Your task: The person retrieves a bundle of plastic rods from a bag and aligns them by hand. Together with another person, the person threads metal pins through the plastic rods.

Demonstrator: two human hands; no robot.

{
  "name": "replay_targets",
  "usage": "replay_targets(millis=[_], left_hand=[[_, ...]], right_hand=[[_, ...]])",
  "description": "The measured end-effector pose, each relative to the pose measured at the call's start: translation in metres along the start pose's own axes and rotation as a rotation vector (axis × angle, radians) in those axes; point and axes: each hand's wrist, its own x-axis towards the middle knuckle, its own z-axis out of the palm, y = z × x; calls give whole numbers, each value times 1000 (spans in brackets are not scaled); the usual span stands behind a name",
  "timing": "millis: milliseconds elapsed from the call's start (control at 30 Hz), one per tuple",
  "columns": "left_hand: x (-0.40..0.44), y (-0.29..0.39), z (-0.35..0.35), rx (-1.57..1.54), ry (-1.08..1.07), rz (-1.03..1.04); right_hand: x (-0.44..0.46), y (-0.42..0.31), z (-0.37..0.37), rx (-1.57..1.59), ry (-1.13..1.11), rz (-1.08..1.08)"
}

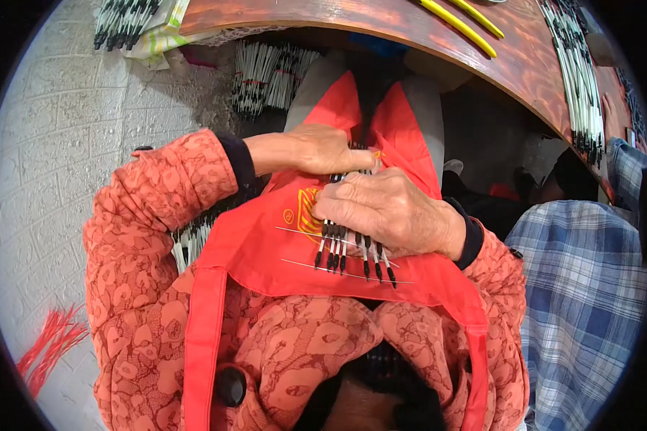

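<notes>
Over my lap, a bunch of thin white sticks with black ends (336, 248) lies across the red apron (259, 244), its black tips fanned toward my chest. My right hand (388, 212) is wrapped over the middle of the bunch, fingers curled. Just beyond it, my left hand (320, 149) closes at the far end of the same sticks, thumb pointing right; most of its fingers are hidden. Two thin wires (305, 264) lie crosswise near the tips, and I cannot tell how they are fixed.
A wooden table (302, 16) curves ahead, bearing yellow-handled pliers (460, 29) and stick bundles (579, 79). More bundles (255, 75) stand on the floor beneath. Red ties (54, 345) lie at lower left. Another person in a plaid garment (582, 287) sits close on my right.
</notes>
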Motion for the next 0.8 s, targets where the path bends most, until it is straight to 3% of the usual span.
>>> replay_targets(millis=[167, 267, 333, 433, 500, 533, 633, 733, 800], left_hand=[[4, 13, -12, 348, -94, 34], [8, -4, 9, 59, 233, 299], [37, -27, 31, -224, 131, 593], [56, -45, 37, -250, 133, 885], [60, -50, 44, -124, 290, 935], [63, -52, 49, -437, 259, 986], [65, -69, 62, -1025, -22, 434], [71, -60, 68, -1118, 207, 305], [94, -73, 80, -1176, 183, 323]], right_hand=[[-2, 0, -5, 19, 10, 21], [-5, 3, -4, 35, 77, 3], [-3, 8, -7, 58, 118, -31], [-1, 18, -21, 104, 53, -1], [5, 24, -25, 120, 119, 34], [7, 28, -27, 123, 137, 37], [9, 38, -33, 189, 148, 150], [13, 43, -47, 218, 124, 349], [12, 48, -52, 344, 144, 424]])
